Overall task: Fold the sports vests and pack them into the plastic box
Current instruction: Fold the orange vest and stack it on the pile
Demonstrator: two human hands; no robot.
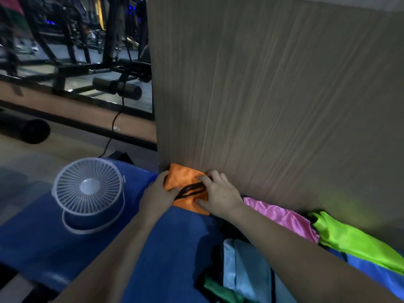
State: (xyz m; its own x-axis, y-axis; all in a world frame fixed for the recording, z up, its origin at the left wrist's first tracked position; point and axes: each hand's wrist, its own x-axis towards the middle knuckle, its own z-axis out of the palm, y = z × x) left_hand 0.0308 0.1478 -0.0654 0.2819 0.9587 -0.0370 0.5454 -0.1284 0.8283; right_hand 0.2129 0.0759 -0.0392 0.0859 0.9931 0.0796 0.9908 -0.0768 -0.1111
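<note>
A small folded orange vest (pixel 183 176) with black trim lies on the blue mat (pixel 166 248), against the foot of a wooden panel. My left hand (pixel 157 196) holds its left edge, thumb on top of the cloth. My right hand (pixel 217 193) lies on its right side, fingers over the black trim and thumb at the front edge. To the right lie a pink vest (pixel 282 217), a lime green vest (pixel 354 239) and a blue one (pixel 371 274). A light blue vest (pixel 244 272) and a dark green one (pixel 220 291) sit near the bottom. No plastic box is in view.
A white desk fan (pixel 88 188) stands on the mat to the left of my hands. The wooden panel (pixel 273 101) rises directly behind the orange vest. Gym equipment (pixel 118 84) and a black cable (pixel 111 132) lie beyond the mat at the left.
</note>
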